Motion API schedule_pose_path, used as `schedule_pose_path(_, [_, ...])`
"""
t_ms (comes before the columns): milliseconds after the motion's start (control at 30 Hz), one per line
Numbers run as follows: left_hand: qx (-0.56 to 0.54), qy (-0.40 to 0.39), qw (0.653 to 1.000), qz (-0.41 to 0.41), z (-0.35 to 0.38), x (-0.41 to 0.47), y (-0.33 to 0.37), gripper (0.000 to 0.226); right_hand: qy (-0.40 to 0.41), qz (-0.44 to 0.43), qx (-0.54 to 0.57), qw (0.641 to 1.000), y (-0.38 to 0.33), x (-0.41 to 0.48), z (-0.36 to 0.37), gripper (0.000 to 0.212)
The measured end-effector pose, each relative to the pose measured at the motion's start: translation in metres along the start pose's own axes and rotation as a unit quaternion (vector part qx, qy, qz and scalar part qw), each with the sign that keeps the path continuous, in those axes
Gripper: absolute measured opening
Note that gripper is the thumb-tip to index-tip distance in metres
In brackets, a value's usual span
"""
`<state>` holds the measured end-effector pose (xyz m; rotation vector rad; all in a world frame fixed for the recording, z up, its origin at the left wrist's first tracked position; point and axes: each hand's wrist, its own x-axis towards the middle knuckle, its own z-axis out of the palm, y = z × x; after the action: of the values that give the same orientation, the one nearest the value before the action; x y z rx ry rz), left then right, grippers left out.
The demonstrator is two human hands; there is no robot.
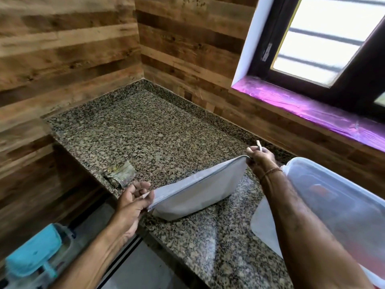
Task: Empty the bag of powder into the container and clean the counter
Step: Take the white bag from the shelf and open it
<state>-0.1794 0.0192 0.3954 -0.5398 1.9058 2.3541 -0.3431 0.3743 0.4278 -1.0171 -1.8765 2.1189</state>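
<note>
Holding the bag (198, 192) by its two top corners, both hands were closed in pinches: left hand (133, 202) clamped on the near-left corner, right hand (259, 158) on the far-right corner, with a small pale strip, maybe a torn-off tab, sticking up between its fingers. Bag base rested on the granite counter (158, 130), near its front edge, top seam pulled taut between the hands. Bag looked soft and floppy, thin grey-white film; belly sagged low, so the powder likely sat at the bottom and gave it some weight. Judged slippery film, prone to slump or fold if one corner was let go. Best hold seemed the seam corners as gripped, or one hand under the base when tipping. Whether the mouth was open could not be told. Clear plastic container (333, 205) sat at the right, just beside the right forearm, reddish contents blurred. A flat pale sheet (265, 224), possibly a lid, lay on the counter beside it. Farther left, a small crumpled wrapper (123, 174) lay near the edge. Far counter bare to the wood-panel wall (83, 49).
</note>
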Motion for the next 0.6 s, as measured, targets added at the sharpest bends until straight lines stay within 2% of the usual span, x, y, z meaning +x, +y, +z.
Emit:
schedule_pose_path(67, [0.101,0.002,0.994,0.034,-0.005,-0.003,-0.005,0.034,-0.010,-0.032,-0.061,0.998,0.002,-0.002,-0.002,0.029])
schedule_pose_path(133, [0.164,0.023,0.986,0.011,-0.007,-0.003,-0.006,0.045,-0.038,-0.064,-0.145,0.987,0.000,0.000,-0.006,0.028])
schedule_pose_path(200, [0.133,0.009,0.987,-0.091,-0.008,-0.002,-0.002,0.060,-0.072,-0.076,-0.233,0.967,-0.007,0.001,-0.011,0.026])
schedule_pose_path(267, [0.074,-0.045,0.974,-0.207,-0.008,0.001,0.007,0.064,-0.094,-0.077,-0.318,0.940,-0.018,0.003,-0.012,0.027])
schedule_pose_path(367, [-0.009,-0.116,0.944,-0.309,-0.010,0.015,0.017,0.079,-0.108,-0.049,-0.417,0.901,-0.033,0.001,-0.010,0.051])
schedule_pose_path(433, [-0.043,-0.132,0.934,-0.329,-0.007,0.022,0.020,0.077,-0.118,-0.024,-0.472,0.873,-0.040,-0.004,-0.005,0.060])
schedule_pose_path(500, [-0.070,-0.123,0.934,-0.329,-0.001,0.025,0.019,0.062,-0.135,0.017,-0.483,0.865,-0.044,-0.007,0.001,0.062])
schedule_pose_path(600, [-0.082,-0.098,0.941,-0.313,0.005,0.025,0.013,0.050,-0.134,0.027,-0.524,0.840,-0.043,0.001,0.004,0.044])
